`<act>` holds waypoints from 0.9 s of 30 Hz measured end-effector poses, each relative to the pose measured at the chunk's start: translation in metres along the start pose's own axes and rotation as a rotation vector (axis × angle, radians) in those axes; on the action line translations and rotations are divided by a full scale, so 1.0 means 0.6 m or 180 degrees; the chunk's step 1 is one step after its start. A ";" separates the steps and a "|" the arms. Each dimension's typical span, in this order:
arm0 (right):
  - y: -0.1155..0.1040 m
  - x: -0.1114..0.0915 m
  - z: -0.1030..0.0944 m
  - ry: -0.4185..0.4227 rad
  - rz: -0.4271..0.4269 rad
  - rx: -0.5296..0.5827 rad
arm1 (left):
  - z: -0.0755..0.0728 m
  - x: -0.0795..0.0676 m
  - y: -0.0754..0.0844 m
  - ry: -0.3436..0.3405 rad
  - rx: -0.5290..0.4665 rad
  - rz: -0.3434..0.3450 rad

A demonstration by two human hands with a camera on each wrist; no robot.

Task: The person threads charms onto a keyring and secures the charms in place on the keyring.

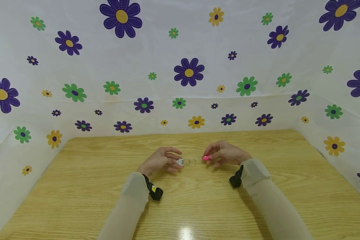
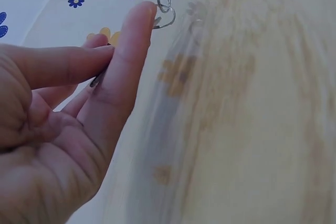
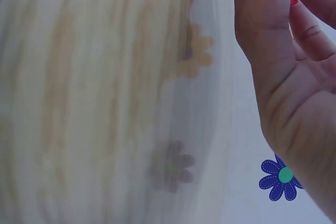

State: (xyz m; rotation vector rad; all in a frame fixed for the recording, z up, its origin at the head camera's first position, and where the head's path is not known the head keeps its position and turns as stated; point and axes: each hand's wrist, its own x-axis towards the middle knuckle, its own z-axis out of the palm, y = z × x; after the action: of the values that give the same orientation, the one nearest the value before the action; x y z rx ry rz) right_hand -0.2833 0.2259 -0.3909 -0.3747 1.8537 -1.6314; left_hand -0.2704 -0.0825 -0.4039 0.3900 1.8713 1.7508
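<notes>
My left hand (image 1: 159, 160) pinches a silver key (image 1: 180, 162) over the middle of the table. In the left wrist view, only a dark sliver of the key (image 2: 95, 82) shows between thumb and fingers. Metal rings and a short chain (image 1: 190, 161) stretch from the key towards the right hand; linked rings (image 2: 165, 4) appear past the left fingertip. On the other side, my right hand (image 1: 227, 153) pinches a small bright pink piece (image 1: 206, 158) at the chain's end. Its exact kind cannot be made out. Fingers mostly hide it in the right wrist view.
Both hands are above a glossy wood-grain table (image 1: 186, 206). A white cloth (image 1: 156, 56) with purple, green and yellow flowers hangs behind it and along both sides. Each wrist wears a black strapped camera, the left camera (image 1: 156, 193) and the right camera (image 1: 235, 181).
</notes>
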 end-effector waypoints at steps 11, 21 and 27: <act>0.001 0.004 0.000 0.0061 0.0058 -0.0192 | 0.005 0.004 -0.005 0.0147 0.0056 -0.0027; -0.007 -0.001 0.002 0.0358 0.0070 -0.0385 | 0.003 -0.007 0.004 0.0392 0.0236 -0.0063; -0.010 -0.019 -0.005 0.0485 0.0008 -0.0411 | 0.000 -0.020 0.012 0.0409 0.0474 0.0033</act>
State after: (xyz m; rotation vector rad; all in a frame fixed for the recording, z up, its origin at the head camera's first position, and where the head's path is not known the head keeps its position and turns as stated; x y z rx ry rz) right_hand -0.2780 0.2340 -0.3817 -0.3098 2.0791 -1.5811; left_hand -0.2619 -0.0884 -0.3944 0.3507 2.1018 1.6838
